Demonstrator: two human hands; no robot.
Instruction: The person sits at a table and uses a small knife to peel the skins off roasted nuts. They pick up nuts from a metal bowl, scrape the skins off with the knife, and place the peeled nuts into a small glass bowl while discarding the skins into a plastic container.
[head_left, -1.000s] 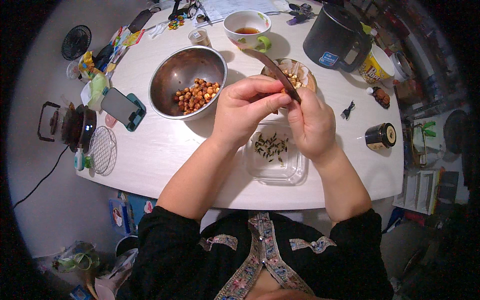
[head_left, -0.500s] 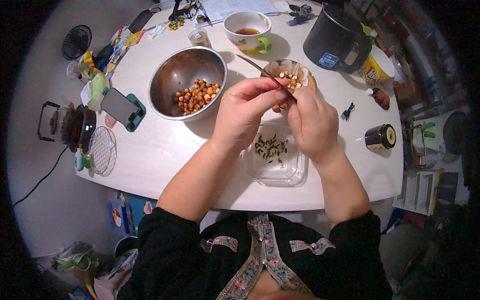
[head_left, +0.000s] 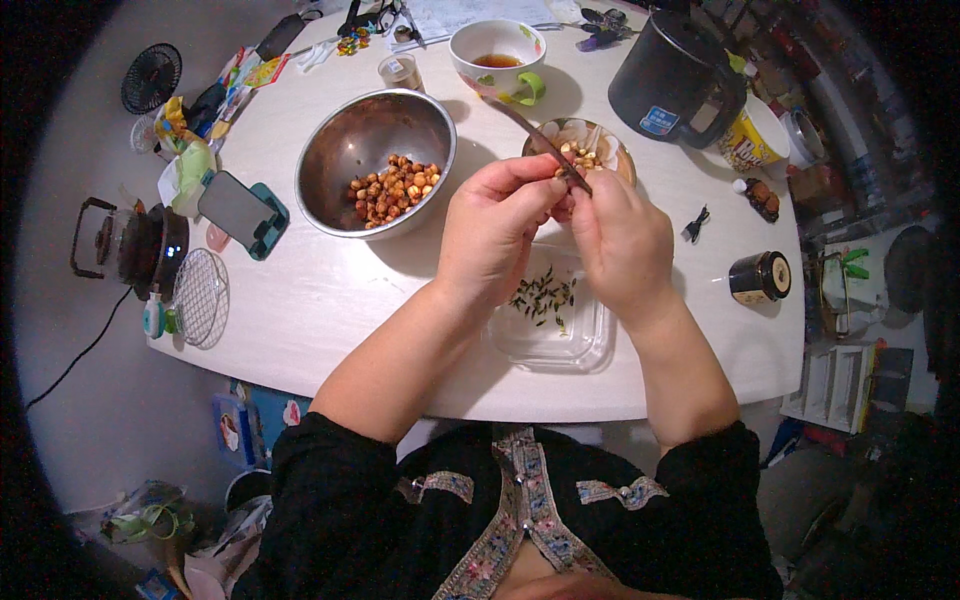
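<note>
My right hand (head_left: pixel 630 235) is closed around the lower end of a slim dark knife (head_left: pixel 530 128), its long part pointing up and left. Against it, my left hand (head_left: pixel 490 225) pinches a small lotus seed (head_left: pixel 560 173), mostly covered by the fingers. Just beyond my hands is a patterned plate (head_left: pixel 612 145) with pale split seeds. Below them stands a clear square container (head_left: pixel 560 352) with green lotus germs (head_left: pixel 543 297) scattered in it. A steel bowl (head_left: pixel 330 140) to the left holds many brown lotus seeds (head_left: pixel 395 190).
Beyond the plate stand a cup (head_left: pixel 497 40) of brown liquid and a large black mug-like pot (head_left: pixel 665 75). On the right are a dark jar (head_left: pixel 760 277) and a short cable (head_left: pixel 696 223). A phone on a stand (head_left: pixel 243 215) and wire rack (head_left: pixel 201 298) lie left.
The knife has tilted slightly and shows more of its broad side. Both hands stay close together in nearly the same place, and the view has shifted a little.
</note>
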